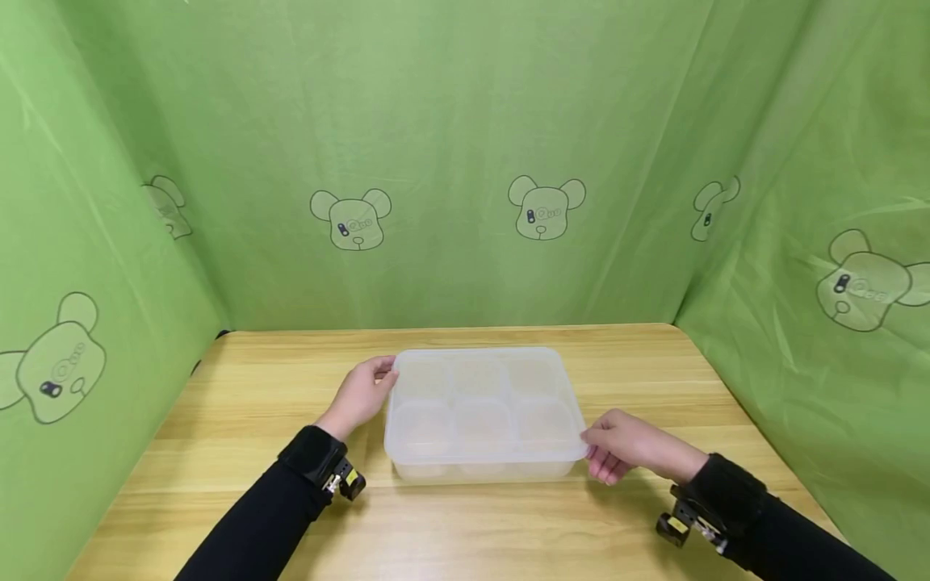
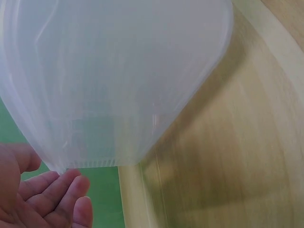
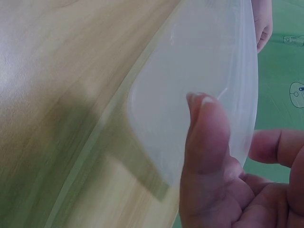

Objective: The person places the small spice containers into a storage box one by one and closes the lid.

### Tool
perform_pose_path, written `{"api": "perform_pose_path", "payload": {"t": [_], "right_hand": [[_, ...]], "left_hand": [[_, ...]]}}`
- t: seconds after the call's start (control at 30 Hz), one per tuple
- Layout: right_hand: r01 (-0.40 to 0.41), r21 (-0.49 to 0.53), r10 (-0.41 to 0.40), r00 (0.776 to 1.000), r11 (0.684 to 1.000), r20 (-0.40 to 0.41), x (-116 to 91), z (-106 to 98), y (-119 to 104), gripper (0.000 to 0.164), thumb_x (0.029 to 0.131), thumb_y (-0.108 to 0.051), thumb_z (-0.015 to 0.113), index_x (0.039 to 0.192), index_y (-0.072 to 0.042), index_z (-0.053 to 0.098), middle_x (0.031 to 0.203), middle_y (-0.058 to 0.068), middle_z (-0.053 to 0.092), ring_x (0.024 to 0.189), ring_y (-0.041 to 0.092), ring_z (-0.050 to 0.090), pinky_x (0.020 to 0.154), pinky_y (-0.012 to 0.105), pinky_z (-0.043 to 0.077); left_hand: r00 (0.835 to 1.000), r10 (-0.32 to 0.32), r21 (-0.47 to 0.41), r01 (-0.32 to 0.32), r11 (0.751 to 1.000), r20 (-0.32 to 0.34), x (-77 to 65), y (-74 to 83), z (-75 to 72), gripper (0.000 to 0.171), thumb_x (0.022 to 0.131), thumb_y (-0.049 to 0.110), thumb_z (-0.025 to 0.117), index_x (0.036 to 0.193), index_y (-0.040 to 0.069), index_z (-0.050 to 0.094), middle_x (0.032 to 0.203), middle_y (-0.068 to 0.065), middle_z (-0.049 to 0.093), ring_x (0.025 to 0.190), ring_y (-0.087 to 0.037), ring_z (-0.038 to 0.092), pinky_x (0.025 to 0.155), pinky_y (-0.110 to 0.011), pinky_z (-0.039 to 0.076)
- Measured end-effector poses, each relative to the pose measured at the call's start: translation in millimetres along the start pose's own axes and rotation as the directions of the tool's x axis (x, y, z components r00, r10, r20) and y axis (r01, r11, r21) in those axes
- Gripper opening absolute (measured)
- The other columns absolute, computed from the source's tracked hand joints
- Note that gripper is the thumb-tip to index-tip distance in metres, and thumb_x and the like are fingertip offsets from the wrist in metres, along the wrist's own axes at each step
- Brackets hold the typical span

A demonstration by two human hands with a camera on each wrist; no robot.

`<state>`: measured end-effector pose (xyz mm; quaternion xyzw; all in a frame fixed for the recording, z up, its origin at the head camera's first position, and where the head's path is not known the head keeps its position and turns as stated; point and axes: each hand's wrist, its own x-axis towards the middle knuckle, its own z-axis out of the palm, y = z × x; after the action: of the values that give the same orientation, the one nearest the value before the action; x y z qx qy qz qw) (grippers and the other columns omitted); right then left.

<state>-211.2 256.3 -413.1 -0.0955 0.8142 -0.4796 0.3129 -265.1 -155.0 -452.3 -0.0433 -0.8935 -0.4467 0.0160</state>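
A translucent plastic food container (image 1: 483, 470) sits on the wooden table with its frosted lid (image 1: 483, 411) on top. Several rounded compartments show faintly through the lid. At the lid's far left corner is my left hand (image 1: 363, 391), its curled fingertips at the rim and the thumb close to the edge. My right hand (image 1: 628, 444) pinches the near right corner, thumb at the lid's edge and fingers underneath. In the right wrist view, a raised finger (image 3: 206, 137) of that hand stands before the container's side wall (image 3: 166, 109). What lies inside the container cannot be made out.
Light wood tabletop (image 1: 465, 532) surrounds the container. Green fabric (image 1: 450, 97) printed with bear faces hangs behind the table and along both sides. Each wrist carries a black band with a small camera, such as the right wrist camera (image 1: 674, 526).
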Motion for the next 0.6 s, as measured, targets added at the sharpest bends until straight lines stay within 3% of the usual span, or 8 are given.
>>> {"api": "perform_pose_path", "payload": {"t": [0.1,0.2,0.33,0.47,0.6], "right_hand": [[-0.002,-0.015,0.002,1.0,1.0,-0.015,0,0,0,0.032,0.102,-0.013,0.047,0.085,0.007,0.063,0.069,0.012,0.068,0.055,0.014,0.064,0.055,0.03,0.058],[-0.001,-0.078,-0.003,0.999,0.997,-0.052,-1,2,-1,0.03,0.101,-0.014,0.049,0.085,0.007,0.064,0.069,0.013,0.068,0.055,0.016,0.064,0.056,0.033,0.058],[0.008,-0.218,-0.039,0.99,0.976,-0.137,-3,5,-2,0.027,0.1,-0.015,0.054,0.086,0.006,0.063,0.07,0.011,0.066,0.059,0.02,0.064,0.057,0.038,0.058],[0.005,-0.416,-0.122,0.959,0.909,-0.256,-2,11,-2,0.033,0.099,-0.022,0.058,0.106,0.01,0.063,0.07,0.006,0.063,0.058,0.018,0.059,0.057,0.035,0.052],[-0.015,-0.586,-0.241,0.903,0.81,-0.356,2,19,1,0.048,0.099,-0.024,0.058,0.127,0.016,0.055,0.067,-0.001,0.059,0.052,0.013,0.05,0.053,0.031,0.043]], "left_hand": [[1.0,0.001,0.029,0.0,1.0,-0.007,-2.4,1.7,-0.4,0.042,0.104,0.019,0.054,0.138,-0.005,0.054,0.128,-0.02,0.063,0.119,-0.034,0.059,0.101,-0.046,0.048],[0.999,0.043,0.13,-0.04,0.991,-0.026,-10.8,2.7,-1.0,0.042,0.103,0.022,0.055,0.136,-0.004,0.055,0.13,-0.02,0.063,0.119,-0.034,0.06,0.101,-0.048,0.047],[0.991,0.126,0.299,-0.104,0.949,-0.055,-31.3,5.4,-0.2,0.043,0.102,0.026,0.057,0.134,-0.003,0.058,0.128,-0.021,0.064,0.116,-0.035,0.062,0.099,-0.049,0.048],[0.98,0.181,0.386,-0.135,0.912,-0.086,-54.2,8.5,2.9,0.042,0.101,0.028,0.059,0.13,-0.003,0.062,0.12,-0.019,0.068,0.108,-0.035,0.065,0.093,-0.049,0.052],[0.964,0.237,0.456,-0.159,0.876,-0.12,-73.9,12.3,6.7,0.04,0.099,0.028,0.062,0.125,-0.002,0.065,0.112,-0.016,0.072,0.101,-0.035,0.068,0.089,-0.05,0.053]]}}
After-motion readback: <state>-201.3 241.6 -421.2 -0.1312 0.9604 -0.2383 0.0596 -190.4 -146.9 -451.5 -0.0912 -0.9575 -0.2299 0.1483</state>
